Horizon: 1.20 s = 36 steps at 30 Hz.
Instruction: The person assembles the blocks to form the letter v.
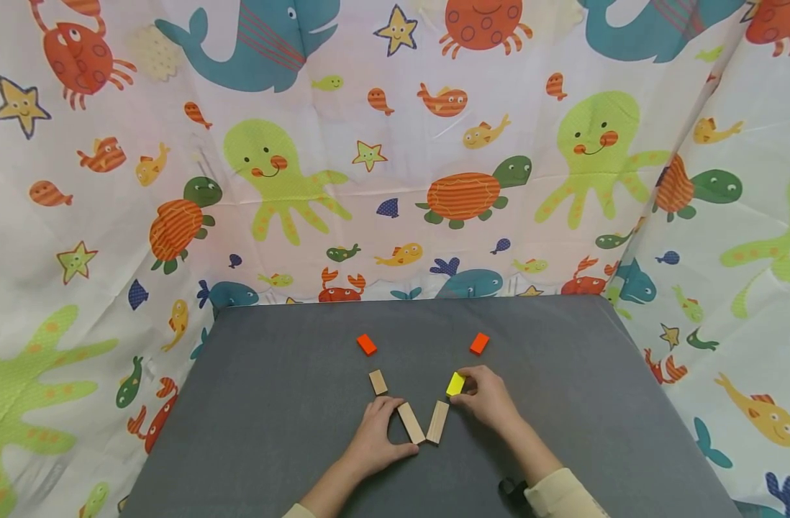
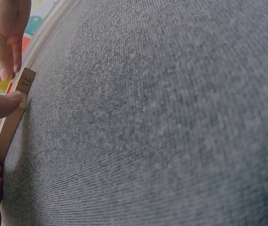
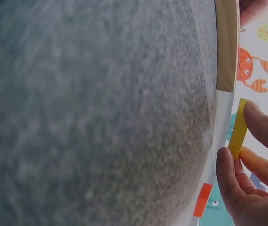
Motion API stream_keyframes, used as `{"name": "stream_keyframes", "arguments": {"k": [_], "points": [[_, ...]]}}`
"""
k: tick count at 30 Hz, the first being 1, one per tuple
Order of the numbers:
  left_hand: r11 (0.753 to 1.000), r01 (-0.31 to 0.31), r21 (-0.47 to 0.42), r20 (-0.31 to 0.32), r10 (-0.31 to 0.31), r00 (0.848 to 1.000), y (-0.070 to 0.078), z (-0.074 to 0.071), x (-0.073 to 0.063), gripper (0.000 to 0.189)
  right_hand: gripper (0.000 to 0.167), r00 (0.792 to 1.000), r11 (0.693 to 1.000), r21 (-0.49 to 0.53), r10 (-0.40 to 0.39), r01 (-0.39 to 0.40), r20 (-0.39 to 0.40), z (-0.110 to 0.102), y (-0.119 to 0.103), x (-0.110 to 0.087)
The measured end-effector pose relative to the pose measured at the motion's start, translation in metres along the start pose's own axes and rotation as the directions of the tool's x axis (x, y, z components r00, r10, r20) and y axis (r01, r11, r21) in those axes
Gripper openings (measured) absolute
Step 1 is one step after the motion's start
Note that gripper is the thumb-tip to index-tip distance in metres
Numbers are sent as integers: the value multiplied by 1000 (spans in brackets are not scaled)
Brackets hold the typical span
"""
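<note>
Two long plain wooden blocks, a left one [image 1: 411, 423] and a right one [image 1: 437, 422], lie in a V with their near ends together. My left hand [image 1: 375, 440] holds the left one by its two ends, thumb at the near end and fingers at the far end. Between thumb and fingertips, my right hand [image 1: 488, 397] pinches a yellow block [image 1: 456, 384], just beyond the right wooden block. In the right wrist view the yellow block [image 3: 238, 129] appears lifted off the cloth. A shorter wooden block [image 1: 378, 383] lies beyond the left hand's fingers.
Farther back on the grey cloth-covered table [image 1: 272, 403] lie two orange-red blocks, one on the left [image 1: 366, 344] and one on the right [image 1: 479, 344]. A black strap-like item [image 1: 513, 491] is by the right sleeve. Behind the table hangs a sea-animal curtain [image 1: 343, 158].
</note>
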<state>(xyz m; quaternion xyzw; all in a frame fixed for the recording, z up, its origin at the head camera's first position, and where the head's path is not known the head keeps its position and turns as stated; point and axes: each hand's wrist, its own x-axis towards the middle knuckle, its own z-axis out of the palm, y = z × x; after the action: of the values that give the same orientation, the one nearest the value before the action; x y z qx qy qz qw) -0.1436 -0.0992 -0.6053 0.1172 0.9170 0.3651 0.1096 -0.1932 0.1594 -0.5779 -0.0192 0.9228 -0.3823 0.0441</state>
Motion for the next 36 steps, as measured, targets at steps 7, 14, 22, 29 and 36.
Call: {"name": "stream_keyframes", "arguments": {"k": [7, 14, 22, 29, 36], "points": [[1000, 1, 15, 0, -1, 1000, 1, -1, -1, 87, 56, 1000, 1000, 8, 7, -7, 19, 3, -4, 0], [1000, -9, 14, 1, 9, 1000, -1, 0, 0, 87, 56, 1000, 1000, -11, -15, 15, 26, 5, -5, 0], [1000, -10, 20, 2, 10, 1000, -2, 2, 0, 88, 55, 1000, 999, -37, 3, -2, 29, 11, -4, 2], [1000, -4, 14, 2, 4, 1000, -2, 1, 1, 88, 56, 999, 999, -44, -11, 12, 33, 12, -4, 2], [1000, -14, 13, 0, 14, 1000, -2, 1, 0, 88, 54, 999, 999, -43, -27, 29, 44, 11, -5, 0]]}}
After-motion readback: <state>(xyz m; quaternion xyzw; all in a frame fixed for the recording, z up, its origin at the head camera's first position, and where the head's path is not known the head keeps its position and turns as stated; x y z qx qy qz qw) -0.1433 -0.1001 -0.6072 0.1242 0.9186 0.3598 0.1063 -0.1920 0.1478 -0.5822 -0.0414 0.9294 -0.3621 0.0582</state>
